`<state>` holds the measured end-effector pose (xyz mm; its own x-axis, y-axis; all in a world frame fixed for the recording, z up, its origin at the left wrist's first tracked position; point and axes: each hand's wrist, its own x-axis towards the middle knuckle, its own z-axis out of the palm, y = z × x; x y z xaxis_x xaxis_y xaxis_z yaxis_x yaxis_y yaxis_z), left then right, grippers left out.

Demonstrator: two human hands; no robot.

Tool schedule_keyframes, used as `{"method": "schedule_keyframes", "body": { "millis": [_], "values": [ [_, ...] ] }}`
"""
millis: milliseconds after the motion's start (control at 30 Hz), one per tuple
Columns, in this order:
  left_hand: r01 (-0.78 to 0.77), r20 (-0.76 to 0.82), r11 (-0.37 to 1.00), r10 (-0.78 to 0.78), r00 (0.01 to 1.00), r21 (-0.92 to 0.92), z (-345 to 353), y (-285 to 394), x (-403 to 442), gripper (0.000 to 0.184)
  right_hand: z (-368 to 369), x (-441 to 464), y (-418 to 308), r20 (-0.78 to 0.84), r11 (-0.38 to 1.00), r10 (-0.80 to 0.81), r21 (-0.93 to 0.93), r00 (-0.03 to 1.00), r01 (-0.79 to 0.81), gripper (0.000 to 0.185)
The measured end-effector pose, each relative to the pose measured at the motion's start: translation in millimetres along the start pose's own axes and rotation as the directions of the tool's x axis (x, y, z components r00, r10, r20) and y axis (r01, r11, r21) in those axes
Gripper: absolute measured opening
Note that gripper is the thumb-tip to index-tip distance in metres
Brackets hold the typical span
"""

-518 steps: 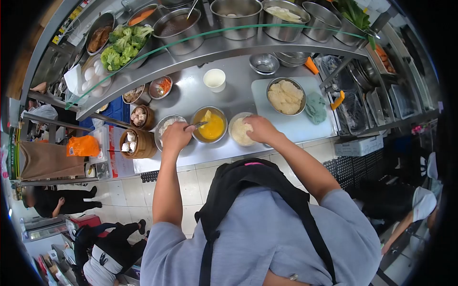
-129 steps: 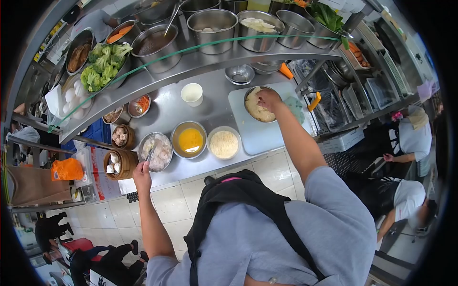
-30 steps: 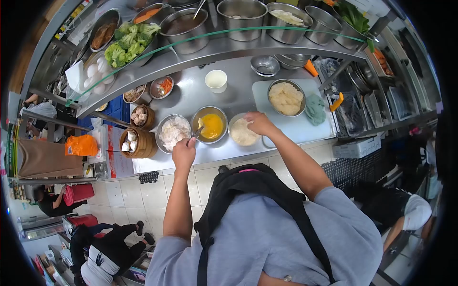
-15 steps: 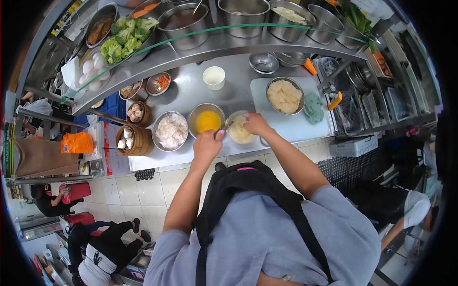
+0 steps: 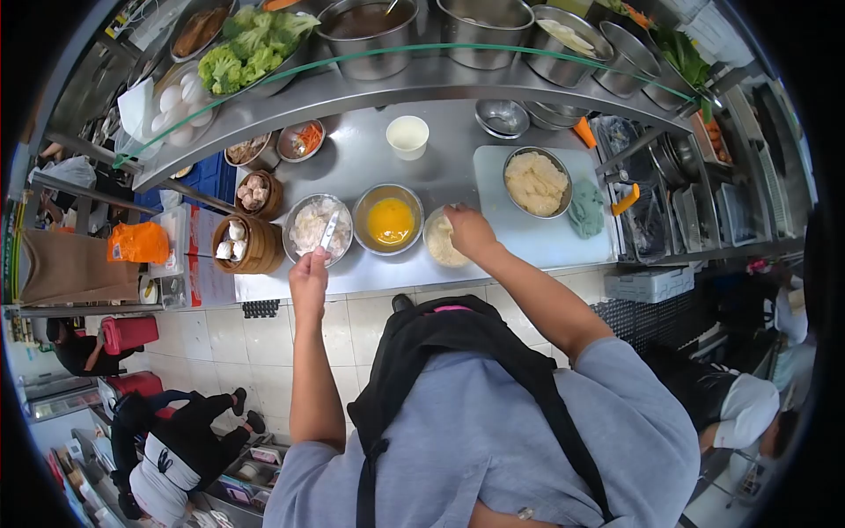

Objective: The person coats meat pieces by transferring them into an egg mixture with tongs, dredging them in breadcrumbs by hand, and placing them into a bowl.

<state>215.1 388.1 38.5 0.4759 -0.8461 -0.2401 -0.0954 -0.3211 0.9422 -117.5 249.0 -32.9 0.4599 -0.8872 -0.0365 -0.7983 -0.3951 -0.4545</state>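
Left hand grips a metal utensil over the bowl of pale pieces. Right hand dips its fingers into the crumb bowl, right of the egg bowl; its grasp cannot be determined.

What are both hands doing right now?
Left hand: closed on a metal utensil over the floured-looking pieces.
Right hand: fingers in the crumb bowl; grip unclear.

Steel counter with bowls

Around the yellow-liquid bowl: white cup at twelve o'clock, crumb bowl and, farther out, cutting board at three, pale-chunk bowl and bamboo steamer at nine.
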Motion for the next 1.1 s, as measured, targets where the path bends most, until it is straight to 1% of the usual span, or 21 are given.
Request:
{"method": "schedule_keyframes", "body": {
  "millis": [33,100,133,200,233,300,433,500,633,667,733,800,833,900,933,967,1033,1100],
  "values": [
    [0.036,-0.010,0.999,-0.037,0.999,-0.019,-6,-2,-1,0.041,7,-6,-2,0.005,1.000,-0.001,-0.003,1.000,0.001,0.047],
    [0.043,-0.020,0.999,-0.044,0.999,-0.024,-13,-1,-5,0.040,17,-10,-5,0.057,0.999,0.039,-0.030,0.998,-0.038,0.048],
    [0.049,-0.029,0.999,-0.050,0.998,-0.023,-15,-1,-5,0.039,18,-8,-2,0.058,0.999,0.036,-0.032,0.998,-0.035,0.048],
    [0.050,-0.039,0.998,-0.052,0.998,-0.039,-18,-2,-6,0.040,10,-10,-1,0.211,0.993,0.038,0.104,0.977,-0.061,0.038],
    [0.047,-0.045,0.997,-0.050,0.998,-0.053,-19,-2,-7,0.040,7,-9,2,0.215,0.993,0.036,0.103,0.976,-0.059,0.038],
    [0.055,-0.051,0.997,-0.058,0.997,-0.060,-19,-4,-7,0.040,-1,-1,13,0.320,0.986,-0.049,0.164,0.946,-0.004,0.030],
    [0.042,-0.040,0.997,-0.045,0.998,-0.067,-17,-11,-2,0.040,11,11,13,0.285,0.992,-0.053,0.127,0.957,0.017,0.027],
    [0.041,-0.034,0.998,-0.043,0.999,-0.052,-13,-11,1,0.040,36,14,12,0.439,0.990,-0.082,0.137,0.895,0.024,0.029],
    [0.052,-0.014,0.998,-0.053,0.999,-0.035,-5,0,1,0.038,50,22,16,0.472,0.990,-0.092,0.134,0.877,0.031,0.030],
    [0.044,-0.010,0.998,-0.045,0.999,-0.036,-3,0,3,0.038,51,24,17,0.475,0.987,-0.118,0.150,0.872,0.052,0.029],
    [0.045,0.012,0.999,-0.045,0.999,-0.019,0,-1,8,0.037,47,30,24,0.469,0.984,-0.145,0.157,0.871,0.079,0.029],
    [0.022,0.016,1.000,-0.022,1.000,-0.016,1,1,8,0.037,26,23,18,0.428,0.960,-0.156,0.278,0.890,0.035,0.029],
    [0.005,0.017,1.000,-0.005,1.000,-0.011,0,2,7,0.037,14,19,15,0.430,0.960,-0.160,0.277,0.888,0.039,0.029],
    [0.004,0.007,1.000,-0.004,1.000,-0.016,-2,2,4,0.037,-3,9,9,0.329,0.981,-0.092,0.193,0.940,0.028,0.037],
    [-0.003,0.006,1.000,0.003,1.000,-0.019,-3,1,3,0.038,2,1,5,0.332,0.981,-0.091,0.195,0.939,0.026,0.037],
    [-0.002,0.008,1.000,0.002,1.000,-0.017,-3,-2,4,0.038,9,-7,1,0.195,0.994,-0.110,0.051,0.975,0.101,0.040],
    [0.015,0.018,1.000,-0.015,1.000,0.004,-3,-8,6,0.037,19,-11,0,0.054,0.983,-0.144,-0.106,0.988,0.149,0.042],
    [0.016,0.018,1.000,-0.015,1.000,-0.004,-1,-5,4,0.037,26,-9,-2,0.045,0.966,-0.148,-0.207,0.988,0.155,0.045]
  ]
}}
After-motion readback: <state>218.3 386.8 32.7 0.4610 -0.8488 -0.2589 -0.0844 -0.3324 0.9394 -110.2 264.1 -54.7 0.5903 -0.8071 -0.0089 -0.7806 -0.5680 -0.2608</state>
